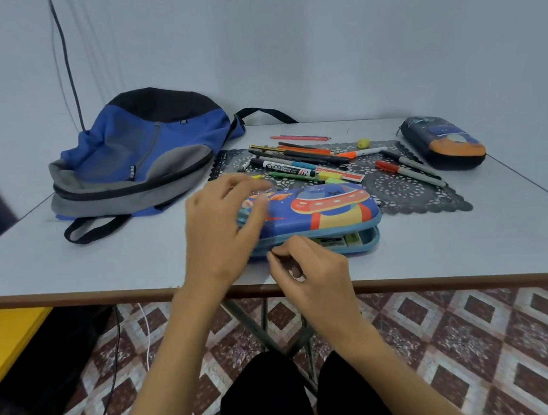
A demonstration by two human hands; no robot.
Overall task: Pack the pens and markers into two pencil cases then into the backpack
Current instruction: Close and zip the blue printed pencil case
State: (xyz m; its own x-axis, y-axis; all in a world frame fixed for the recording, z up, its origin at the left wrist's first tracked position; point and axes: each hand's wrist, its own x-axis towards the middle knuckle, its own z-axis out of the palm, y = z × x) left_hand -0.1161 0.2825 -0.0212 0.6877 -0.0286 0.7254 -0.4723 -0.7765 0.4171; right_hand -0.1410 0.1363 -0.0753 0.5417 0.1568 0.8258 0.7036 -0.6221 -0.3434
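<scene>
The blue pencil case [318, 215] sat close to the near edge of the table [66, 267], lid cracked open along the front, with bare tabletop to its left and right. The left hand [223, 227] hovered over the case's left end, fingers spread wide and blurred, holding nothing. The right hand [307, 268] was curled narrow at the front seam, fingertips pinched together; whether they held the zip pull, I could not tell. Bright case, that one: a red and yellow flying saucer on blue, light blue rim. Just behind it the pens and markers [305, 162] lay heaped on a dark lace mat [412, 190]. The second pencil case [444, 141], dark with orange, was shut near the far right edge. The backpack [142, 154], blue, grey and black, slumped at far left against the wall.
</scene>
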